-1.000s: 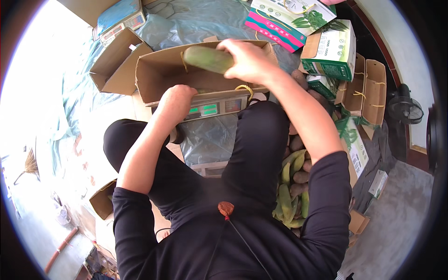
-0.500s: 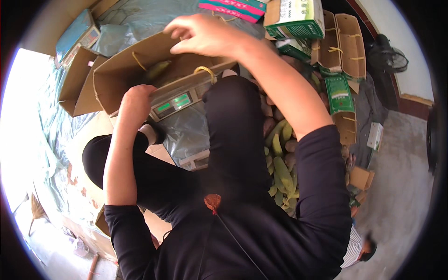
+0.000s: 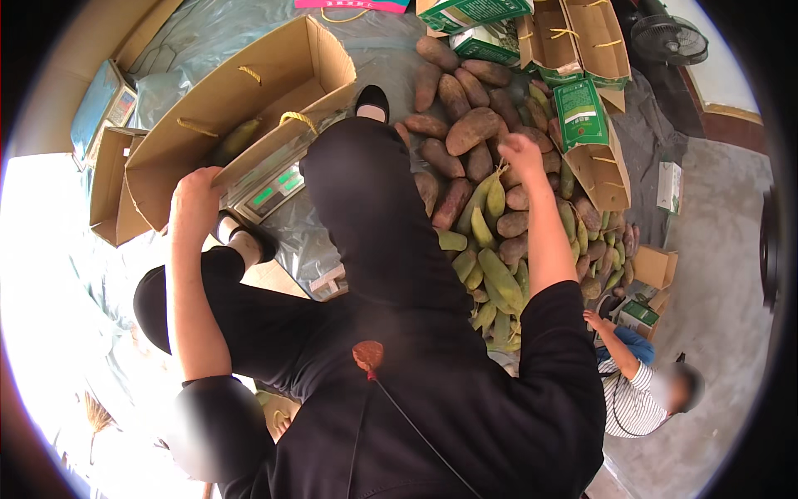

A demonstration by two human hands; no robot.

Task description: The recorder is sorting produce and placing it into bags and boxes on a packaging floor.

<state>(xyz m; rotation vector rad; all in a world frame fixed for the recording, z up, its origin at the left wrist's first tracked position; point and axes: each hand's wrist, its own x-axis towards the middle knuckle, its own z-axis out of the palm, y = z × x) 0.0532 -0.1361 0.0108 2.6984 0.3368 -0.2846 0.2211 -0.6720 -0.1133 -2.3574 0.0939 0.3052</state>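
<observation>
The biggest thing is the heap (image 3: 474,131) of brown and green veg, spread around and under our right grip (image 3: 524,158). We had that grip over the box half a second ago; now it has swung across to the heap.

Next comes the box (image 3: 199,100), just ahead of our left grip (image 3: 194,200) and well to the left of our right one. Our left grip has stayed put, bent over the box's near edge and holding it. The scale (image 3: 266,196) shows its green lights just to the right of our left grip, under the box.

Our right grip has its fingers curled in, close over the heap; we can't tell if they have hold of anything.

Smallest is the green veg (image 3: 238,141), inside the box, past our left grip and a bit to its right. Our right grip held one up a second ago. So that one looks put in, and our right grip is free of it.
</observation>
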